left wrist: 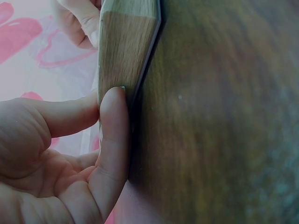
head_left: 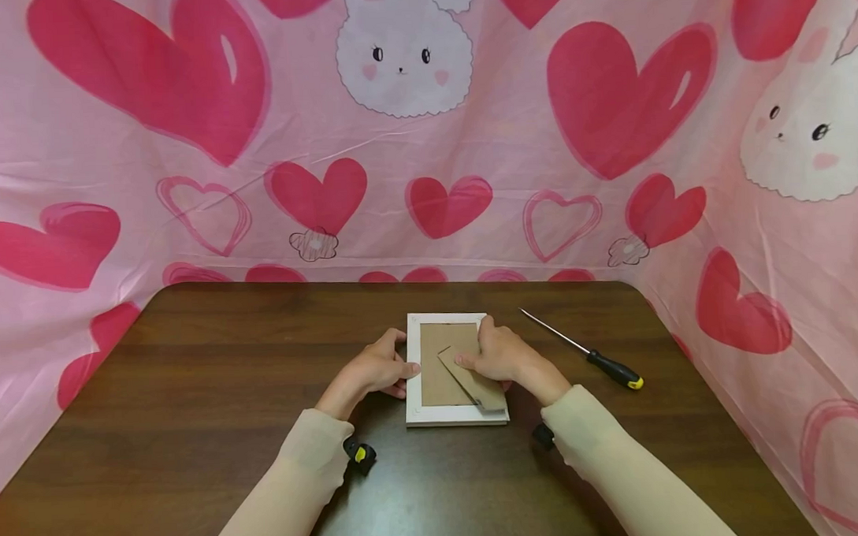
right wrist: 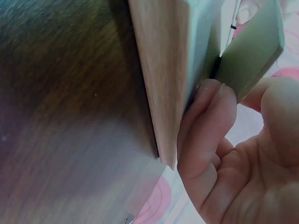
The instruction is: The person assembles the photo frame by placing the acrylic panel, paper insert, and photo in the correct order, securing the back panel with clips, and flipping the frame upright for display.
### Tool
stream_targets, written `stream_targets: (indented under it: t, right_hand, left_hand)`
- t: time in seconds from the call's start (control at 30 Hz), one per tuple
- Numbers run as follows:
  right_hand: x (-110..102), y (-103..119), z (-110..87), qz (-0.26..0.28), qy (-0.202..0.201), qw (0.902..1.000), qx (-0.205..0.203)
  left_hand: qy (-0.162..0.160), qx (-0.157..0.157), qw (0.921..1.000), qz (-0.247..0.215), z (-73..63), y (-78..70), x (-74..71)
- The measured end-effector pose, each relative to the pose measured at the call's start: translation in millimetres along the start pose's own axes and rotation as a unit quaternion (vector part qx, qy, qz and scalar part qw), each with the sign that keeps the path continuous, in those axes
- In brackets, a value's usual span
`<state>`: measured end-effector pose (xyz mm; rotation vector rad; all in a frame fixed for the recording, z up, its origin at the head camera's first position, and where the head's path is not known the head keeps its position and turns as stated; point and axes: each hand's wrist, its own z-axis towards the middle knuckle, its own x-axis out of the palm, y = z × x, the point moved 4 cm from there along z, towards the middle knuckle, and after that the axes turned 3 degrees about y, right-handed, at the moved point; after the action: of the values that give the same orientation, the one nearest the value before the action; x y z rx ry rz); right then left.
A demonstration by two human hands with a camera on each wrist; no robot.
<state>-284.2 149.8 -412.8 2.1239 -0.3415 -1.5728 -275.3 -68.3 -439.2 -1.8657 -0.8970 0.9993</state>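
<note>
A white-rimmed picture frame lies on the table with its brown backing board facing up. My left hand grips the frame's left side, thumb on the rim. In the left wrist view a finger lies along the wooden side edge. At the frame's right side, my right hand pinches the brown stand flap, thumb on top. The right wrist view shows the flap tilted up from the back, fingertips underneath it.
A screwdriver with a black and yellow handle lies to the right of the frame, its tip pointing to the far side. Pink cloth with hearts and rabbits hangs behind and beside the brown wooden table.
</note>
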Motion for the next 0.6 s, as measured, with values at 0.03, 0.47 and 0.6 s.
stream_targets:
  t: [0.03, 0.47, 0.6]
  right_hand:
    - [0.1, 0.4, 0.3, 0.000, 0.003, 1.0000, 0.000]
    - [1.0, -6.5, 7.6, 0.034, 0.025, 0.9987, 0.027]
    - [1.2, -7.9, 8.6, 0.036, 0.033, 0.9982, 0.034]
  left_hand:
    - [0.000, -0.001, 1.0000, 0.000, -0.1, 0.0, -0.5]
    - [-0.007, 0.008, 0.9999, 0.005, -0.5, -0.3, -0.3]
    - [-0.004, 0.008, 0.9999, 0.010, -1.7, -1.0, 0.6]
